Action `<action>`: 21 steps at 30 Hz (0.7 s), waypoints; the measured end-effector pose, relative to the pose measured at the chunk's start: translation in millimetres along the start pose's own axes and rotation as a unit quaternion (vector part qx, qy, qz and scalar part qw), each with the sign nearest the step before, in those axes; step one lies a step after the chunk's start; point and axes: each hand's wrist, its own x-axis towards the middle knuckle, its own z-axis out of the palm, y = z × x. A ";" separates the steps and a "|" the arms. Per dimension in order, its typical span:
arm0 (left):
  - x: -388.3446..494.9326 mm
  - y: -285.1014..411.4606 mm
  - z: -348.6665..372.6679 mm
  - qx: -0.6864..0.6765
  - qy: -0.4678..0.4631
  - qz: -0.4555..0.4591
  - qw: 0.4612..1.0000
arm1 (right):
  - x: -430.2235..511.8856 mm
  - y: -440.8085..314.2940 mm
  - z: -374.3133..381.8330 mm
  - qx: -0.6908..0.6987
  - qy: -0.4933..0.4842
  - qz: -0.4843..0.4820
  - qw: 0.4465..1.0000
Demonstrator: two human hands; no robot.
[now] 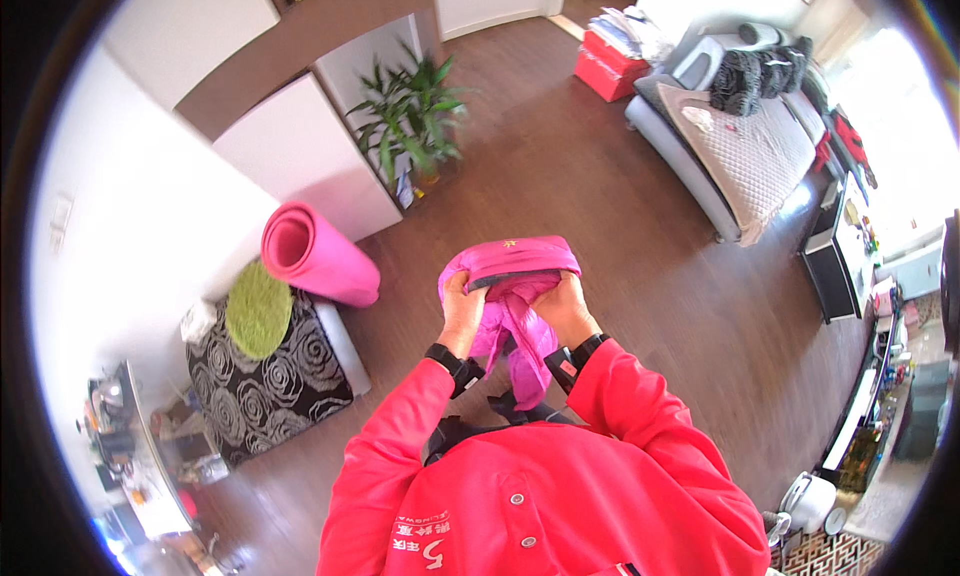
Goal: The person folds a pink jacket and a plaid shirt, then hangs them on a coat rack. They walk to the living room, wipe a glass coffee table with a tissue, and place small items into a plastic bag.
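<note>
A bright pink quilted garment (pixel 517 257) is held up in front of my chest, above the wooden floor. My left hand (pixel 463 309) grips its left edge, thumb inside a folded opening with a dark grey lining. At the opposite side of that opening my right hand (pixel 566 306) grips the pink fabric, its fingers partly hidden in the folds. Loose panels of the garment hang down between my wrists. A small yellow mark shows on the top fold. Both wrists wear black bands with small devices.
To the left, a rolled pink mat (pixel 337 268) stands beside a seat with a rose-patterned cover (pixel 262 384) and a green fuzzy cushion (pixel 259 309). Beyond are a potted plant (pixel 412 110), a red box (pixel 607 65) and a sofa (pixel 742 148). A black-and-white cabinet (pixel 836 264) stands right.
</note>
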 end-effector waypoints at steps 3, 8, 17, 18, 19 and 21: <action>17.5 45.0 30.4 -0.187 -0.118 -0.105 0.970 | -1.6 -41.7 20.9 -0.019 -0.035 -0.007 0.999; 59.8 116.2 74.6 -0.277 -0.187 -0.220 0.916 | 16.0 -100.0 48.6 -0.018 -0.060 -0.020 0.998; 170.3 141.1 154.6 -0.162 -0.181 0.041 0.969 | 103.0 -175.7 97.5 -0.098 -0.127 -0.086 0.983; 177.6 142.8 163.3 -0.080 -0.181 0.099 0.975 | 115.2 -182.8 105.1 -0.119 -0.106 -0.117 0.980; 184.8 144.7 171.3 0.001 -0.177 0.158 0.971 | 125.5 -189.3 110.2 -0.149 -0.077 -0.132 0.977; 202.2 149.9 187.0 0.090 -0.172 0.246 0.950 | 153.6 -199.8 119.2 -0.224 0.013 -0.194 0.955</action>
